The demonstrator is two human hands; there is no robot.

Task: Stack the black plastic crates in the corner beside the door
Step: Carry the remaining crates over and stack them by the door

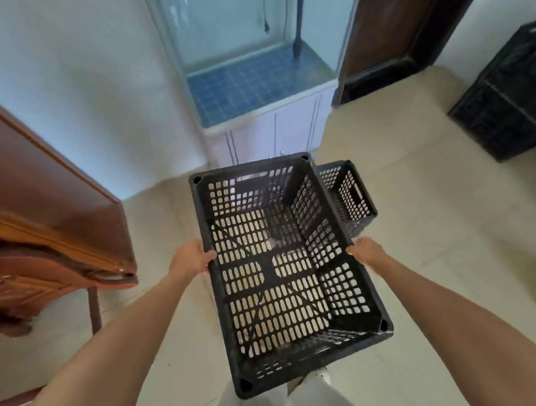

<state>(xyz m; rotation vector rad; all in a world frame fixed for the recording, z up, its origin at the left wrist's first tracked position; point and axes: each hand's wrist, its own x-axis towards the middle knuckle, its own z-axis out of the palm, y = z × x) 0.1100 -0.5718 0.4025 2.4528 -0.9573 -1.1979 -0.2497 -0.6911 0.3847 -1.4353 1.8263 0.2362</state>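
Left hand [191, 259], right hand [366, 249]: apparent grip on the black crate's [268, 266] opposite rims

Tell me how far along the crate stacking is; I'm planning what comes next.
Done: a stack of black crates stands beside the door. In hand: the left hand and right hand grip one empty crate by its long rims. Left: carrying it to the stack, then the second crate on the floor behind it.
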